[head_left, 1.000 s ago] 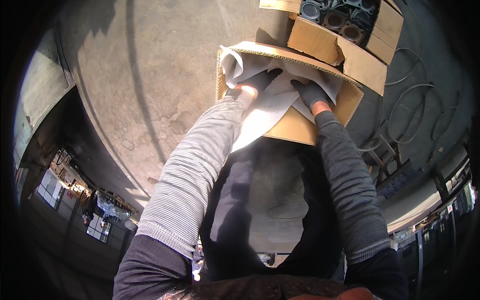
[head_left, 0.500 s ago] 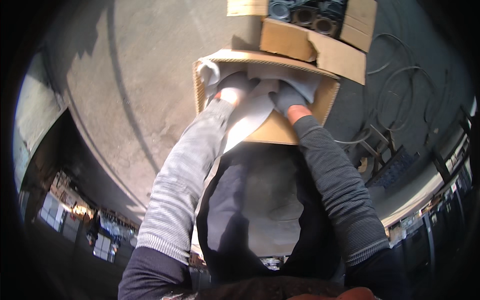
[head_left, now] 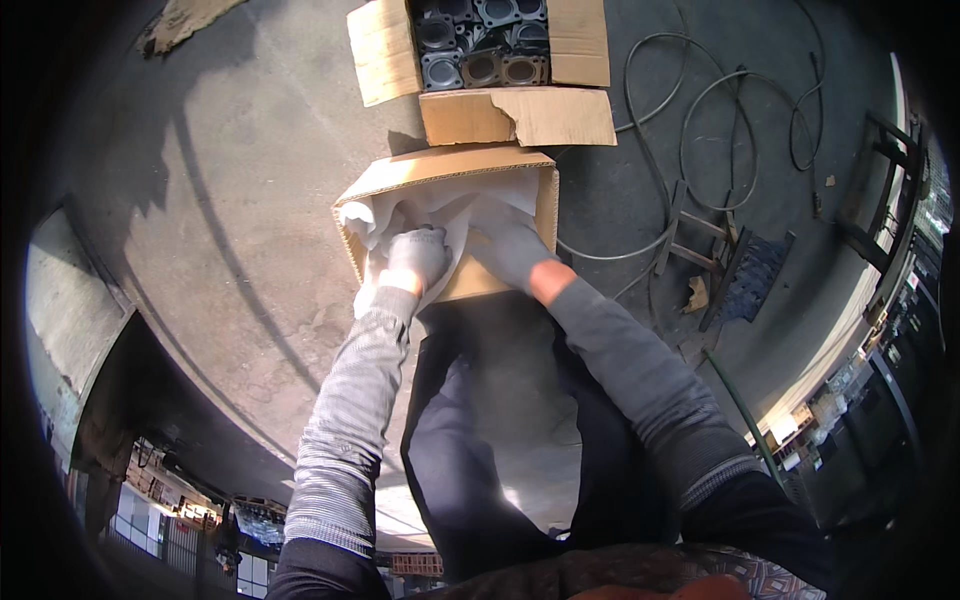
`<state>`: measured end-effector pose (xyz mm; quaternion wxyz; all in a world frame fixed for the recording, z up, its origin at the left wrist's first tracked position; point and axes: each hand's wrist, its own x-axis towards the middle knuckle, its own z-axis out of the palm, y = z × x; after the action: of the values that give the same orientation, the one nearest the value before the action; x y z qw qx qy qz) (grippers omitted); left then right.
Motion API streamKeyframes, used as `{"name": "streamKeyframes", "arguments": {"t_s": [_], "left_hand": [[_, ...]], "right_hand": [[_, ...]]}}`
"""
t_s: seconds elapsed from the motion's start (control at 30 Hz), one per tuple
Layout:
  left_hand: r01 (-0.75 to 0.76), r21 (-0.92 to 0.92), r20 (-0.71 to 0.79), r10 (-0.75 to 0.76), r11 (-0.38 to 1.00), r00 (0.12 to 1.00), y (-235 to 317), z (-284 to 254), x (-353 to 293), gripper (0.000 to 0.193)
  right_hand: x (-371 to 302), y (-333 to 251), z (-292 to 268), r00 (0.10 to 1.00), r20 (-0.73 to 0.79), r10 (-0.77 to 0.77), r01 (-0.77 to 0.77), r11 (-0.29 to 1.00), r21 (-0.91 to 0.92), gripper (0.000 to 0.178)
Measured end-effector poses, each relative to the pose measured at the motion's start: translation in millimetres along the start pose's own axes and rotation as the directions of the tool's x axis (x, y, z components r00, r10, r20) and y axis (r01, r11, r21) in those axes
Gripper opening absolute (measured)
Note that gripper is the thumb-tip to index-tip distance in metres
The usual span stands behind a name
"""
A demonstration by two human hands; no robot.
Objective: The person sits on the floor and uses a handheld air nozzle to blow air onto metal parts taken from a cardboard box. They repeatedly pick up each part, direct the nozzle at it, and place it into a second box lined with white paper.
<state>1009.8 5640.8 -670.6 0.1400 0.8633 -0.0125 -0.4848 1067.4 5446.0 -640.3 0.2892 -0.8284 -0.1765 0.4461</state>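
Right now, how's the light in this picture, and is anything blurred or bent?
In the head view, the right hand looks softly blurred, the left hand somewhat sharper; head view, sunlight brightens the left sleeve and shadows streak the floor; head view, fisheye curves the surroundings toward black edges.

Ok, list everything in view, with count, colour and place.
Lined open cardboard box: one, brown, centre.
Soft lining sheet: number unclear, white, inside it.
Flapped open cardboard box: one, brown, top centre.
Flanged metal parts: several, dark grey, inside that.
Thin looped hoses: number unclear, grey, upper right.
Runged frame: one, brownish, right.
Textured oblong panel: one, dark, beside the frame.
Slim rod: one, green, lower right.
Torn flat scrap: one, brown, top left.
Concrete floor: one, grey, beneath.
Gloved left hand: one, grey, at the sheet.
Gloved right hand: one, grey, partly inside the lined box.
Striped sleeves: two, grey, either side.
Trousered legs: two, dark, bottom.
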Motion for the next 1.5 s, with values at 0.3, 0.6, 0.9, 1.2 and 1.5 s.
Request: {"name": "streamKeyframes", "arguments": {"t_s": [0.3, 0.6, 0.9, 1.2, 1.5], "left_hand": [[-0.195, -0.973, -0.142, -0.339, -0.125, 0.930, 151, -84, -227, 0.045], [-0.024, -0.976, 0.073, -0.427, -0.218, 0.901, 220, -48, -265, 0.035], [-0.105, -0.989, -0.037, -0.532, -0.099, 0.846, 204, -73, -210, 0.046], [0.032, -0.950, 0.217, -0.580, -0.312, 0.785, 322, -115, -156, 0.029], [-0.032, -0.971, 0.064, -0.390, -0.235, 0.918, 406, -205, -143, 0.025]], "right_hand": [[-218, -114, -88, 0.985, -0.070, 0.157, 0.049, 0.138, 0.989, 0.044], [-308, -21, -186, 0.822, 0.069, 0.565, -0.335, 0.382, 0.861, 0.031], [-261, 248, -313, 0.659, -0.194, 0.727, -0.225, 0.436, 0.871, 0.022], [-162, 306, -388, 0.810, -0.044, 0.585, -0.425, 0.637, 0.643, 0.025], [-207, 245, -424, 0.795, -0.093, 0.599, -0.502, 0.737, 0.453, 0.034]]}}
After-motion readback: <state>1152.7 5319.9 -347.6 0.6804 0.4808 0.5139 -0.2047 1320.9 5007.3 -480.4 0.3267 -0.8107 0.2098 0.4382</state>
